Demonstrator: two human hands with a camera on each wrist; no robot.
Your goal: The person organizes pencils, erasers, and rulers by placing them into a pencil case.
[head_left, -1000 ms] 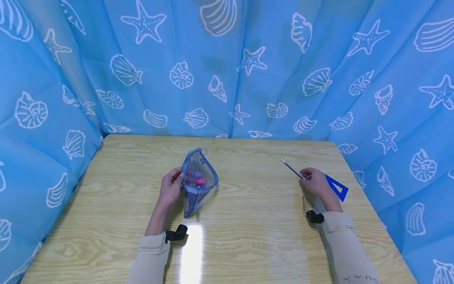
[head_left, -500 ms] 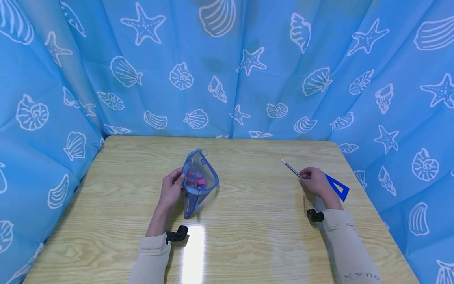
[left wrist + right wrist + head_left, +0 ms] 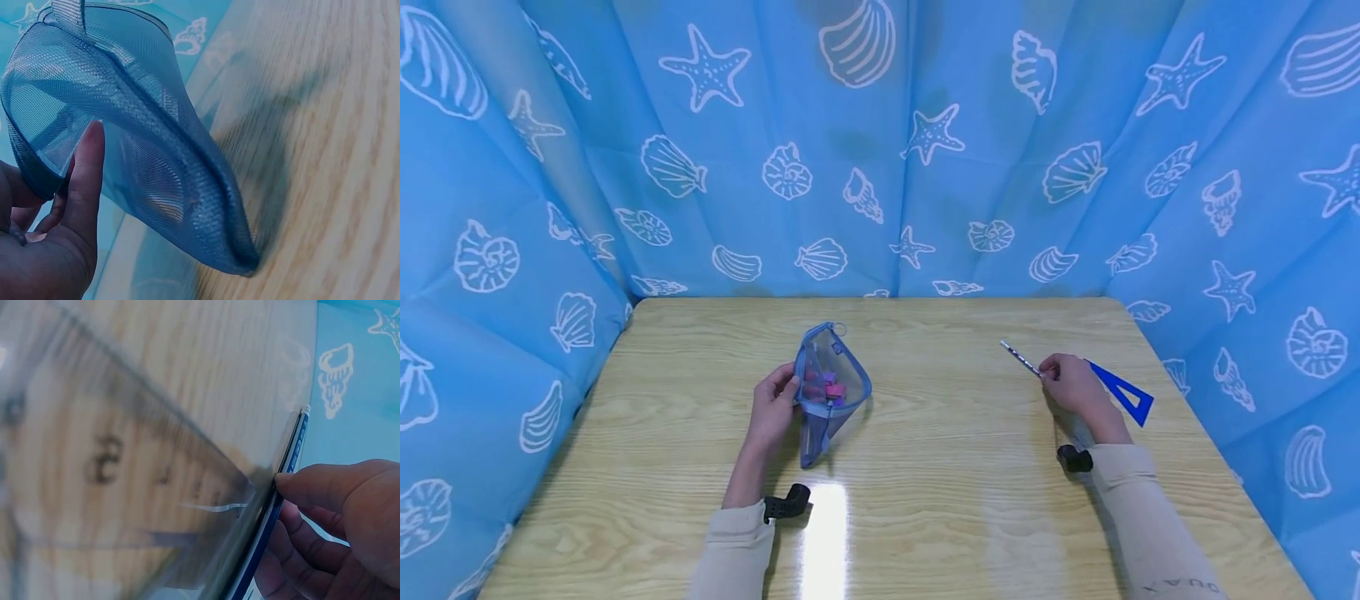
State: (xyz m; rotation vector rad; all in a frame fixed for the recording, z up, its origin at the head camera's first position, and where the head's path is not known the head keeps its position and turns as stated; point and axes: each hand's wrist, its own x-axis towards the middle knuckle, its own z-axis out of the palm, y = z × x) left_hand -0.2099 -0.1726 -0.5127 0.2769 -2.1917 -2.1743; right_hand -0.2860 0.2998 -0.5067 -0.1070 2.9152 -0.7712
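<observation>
My left hand (image 3: 772, 404) grips the side of a blue mesh zip pouch (image 3: 815, 433), thumb on one face and fingers on the other. The pouch gapes at the top, and small pink and purple pieces (image 3: 835, 389) show inside. In the left wrist view the thumb lies straight along the mesh (image 3: 187, 187). On the right, my right hand (image 3: 1075, 392) pinches a slim dark-blue and white pencil (image 3: 1019, 357) between thumb and fingers. A blue set square (image 3: 1141, 410) sticks out beyond that hand. Close to the right wrist camera, a clear plastic measuring piece (image 3: 106, 462) shows blurred numerals.
Both hands work over a light wood-grain table (image 3: 925, 467). A blue curtain (image 3: 962, 192) with white shells and starfish hangs around its back and sides. Each wrist wears a black camera mount, such as the left mount (image 3: 787, 502). Glare streaks the table's front.
The pencil has turned a little, so its patterned side shows now. The head view has shifted slightly; both hands keep their holds in about the same places.
</observation>
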